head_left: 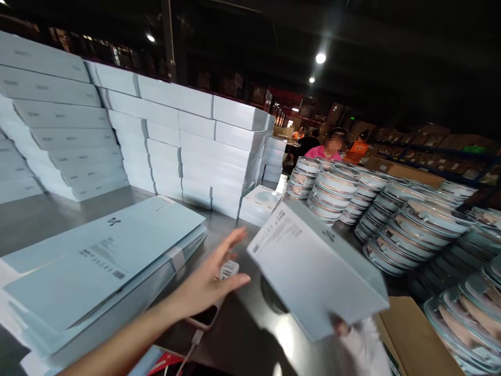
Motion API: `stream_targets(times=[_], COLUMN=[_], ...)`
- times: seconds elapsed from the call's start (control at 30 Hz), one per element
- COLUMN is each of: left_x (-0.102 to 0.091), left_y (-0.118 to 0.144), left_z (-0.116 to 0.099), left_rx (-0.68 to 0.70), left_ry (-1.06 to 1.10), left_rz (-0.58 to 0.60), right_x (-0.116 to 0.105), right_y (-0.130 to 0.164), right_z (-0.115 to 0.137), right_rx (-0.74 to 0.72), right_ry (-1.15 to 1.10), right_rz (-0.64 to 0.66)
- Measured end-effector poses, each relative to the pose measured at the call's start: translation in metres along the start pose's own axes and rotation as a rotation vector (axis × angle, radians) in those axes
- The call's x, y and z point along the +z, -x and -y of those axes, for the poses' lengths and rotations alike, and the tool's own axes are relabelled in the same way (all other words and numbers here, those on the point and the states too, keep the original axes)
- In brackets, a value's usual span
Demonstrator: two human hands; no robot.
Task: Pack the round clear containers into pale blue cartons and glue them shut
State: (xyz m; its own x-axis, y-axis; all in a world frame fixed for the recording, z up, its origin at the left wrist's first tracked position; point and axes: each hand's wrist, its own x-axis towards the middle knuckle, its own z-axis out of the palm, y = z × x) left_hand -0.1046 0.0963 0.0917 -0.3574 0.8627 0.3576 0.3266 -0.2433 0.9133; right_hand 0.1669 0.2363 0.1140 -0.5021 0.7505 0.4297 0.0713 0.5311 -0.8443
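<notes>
Left-hand fingers (230,245) spread and released, gripping nothing — the left hand (207,284) hovers palm-out above the counter (43,214), just beside the near-left edge of the closed pale box (313,269). That box is held up tilted over the counter's near-right part, printed label facing the camera; the right hand (354,337) grips it at its lower corner, only a fingertip and a white sleeve or glove showing, so the exact grasp is hard to read. Under the left hand lies a small white tag or device (229,269) with a cable running off the near edge. At the near-left of the counter sits a pile of flattened box blanks (105,261), not yet folded. Along the far-left edge, stacked finished boxes (176,141) form a tall wall. At the right side, rows of round packaged discs (395,219) stand in stacks, still unboxed. Judged from this: many boxes done, one in hand, plenty of blanks and discs left. A brown carton (415,334) is cut off at the bottom right. Another person in pink (326,151) sits far back. The box contents are hidden.
</notes>
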Motion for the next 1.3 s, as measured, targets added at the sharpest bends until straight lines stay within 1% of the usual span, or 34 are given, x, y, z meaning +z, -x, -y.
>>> stream_targets(times=[0.03,0.07,0.1,0.13,0.2,0.27,0.3,0.37,0.43,0.5,0.57,0.63,0.7,0.73,0.77,0.8,0.83,0.87,0.9,0.93,0.97,1.0,1.07,1.1,1.13,1.17,1.23,1.27,1.3], left_x=[-0.023,-0.048,-0.074,-0.100,-0.146,-0.180,-0.192,-0.209,-0.219,-0.226,-0.230,-0.225,-0.211,-0.199,-0.185,-0.169,-0.153,-0.137,-0.123,-0.110,-0.100,-0.092,-0.079,-0.074,-0.068,-0.061,-0.045,-0.037,-0.028], left_y=[-0.002,-0.005,-0.007,-0.009,-0.010,-0.008,-0.007,-0.004,-0.002,-0.001,-0.002,-0.002,0.002,0.005,0.010,0.015,0.021,0.027,0.033,0.037,0.040,0.041,0.041,0.041,0.041,0.041,0.045,0.047,0.048], left_z=[-0.002,-0.003,-0.002,0.000,0.010,0.025,0.034,0.053,0.068,0.074,0.064,0.040,0.008,-0.007,-0.021,-0.032,-0.039,-0.044,-0.047,-0.048,-0.047,-0.047,-0.044,-0.043,-0.040,-0.038,-0.033,-0.033,-0.036], left_rx=[0.040,0.141,0.198,0.172,0.095,0.000,-0.063,-0.203,-0.338,-0.404,-0.423,-0.409,-0.383,-0.318,-0.195,-0.036,0.135,0.291,0.414,0.503,0.554,0.571,0.554,0.530,0.512,0.497,0.486,0.465,0.420], left_ry=[-0.229,-0.510,-0.764,-0.853,-0.963,-1.041,-1.100,-1.219,-1.342,-1.419,-1.487,-1.529,-1.539,-1.526,-1.491,-1.473,-1.443,-1.402,-1.349,-1.283,-1.218,-1.157,-1.072,-1.051,-1.038,-1.028,-0.995,-0.967,-0.933], left_rz=[-0.041,-0.102,-0.179,-0.255,-0.403,-0.541,-0.606,-0.696,-0.716,-0.685,-0.660,-0.681,-0.752,-0.761,-0.730,-0.767,-0.746,-0.698,-0.647,-0.588,-0.541,-0.508,-0.482,-0.458,-0.402,-0.315,-0.097,0.027,0.139], right_x=[0.003,0.008,0.015,0.026,0.055,0.091,0.110,0.142,0.162,0.166,0.156,0.137,0.117,0.108,0.100,0.094,0.090,0.087,0.085,0.082,0.078,0.074,0.062,0.055,0.049,0.043,0.033,0.029,0.024], right_y=[-0.021,-0.044,-0.069,-0.096,-0.150,-0.196,-0.214,-0.240,-0.254,-0.257,-0.248,-0.222,-0.182,-0.158,-0.133,-0.109,-0.087,-0.068,-0.052,-0.040,-0.031,-0.024,-0.014,-0.009,-0.005,-0.002,0.001,0.001,0.000], right_z=[0.011,0.022,0.031,0.037,0.042,0.034,0.027,0.010,-0.003,-0.005,0.009,0.036,0.066,0.078,0.088,0.093,0.094,0.091,0.085,0.077,0.069,0.061,0.053,0.053,0.057,0.063,0.078,0.085,0.090], right_rx=[0.006,0.008,0.000,-0.008,-0.070,-0.112,-0.119,-0.112,-0.100,-0.107,-0.146,-0.202,-0.332,-0.449,-0.762,-0.947,-1.043,-1.092,-1.046,-0.934,-0.777,-0.575,-0.137,0.027,0.129,0.164,0.122,0.108,0.106], right_ry=[0.108,0.236,0.382,0.537,0.832,0.983,1.037,1.106,1.145,1.164,1.174,1.176,1.174,1.170,1.132,1.116,1.106,1.071,1.006,0.886,0.701,0.483,0.053,-0.095,-0.181,-0.212,-0.191,-0.174,-0.153], right_rz=[-0.034,-0.066,-0.098,-0.102,-0.042,0.026,0.062,0.136,0.212,0.258,0.249,0.189,0.068,-0.021,-0.222,-0.327,-0.370,-0.385,-0.347,-0.272,-0.161,-0.009,0.349,0.484,0.556,0.566,0.512,0.510,0.536])
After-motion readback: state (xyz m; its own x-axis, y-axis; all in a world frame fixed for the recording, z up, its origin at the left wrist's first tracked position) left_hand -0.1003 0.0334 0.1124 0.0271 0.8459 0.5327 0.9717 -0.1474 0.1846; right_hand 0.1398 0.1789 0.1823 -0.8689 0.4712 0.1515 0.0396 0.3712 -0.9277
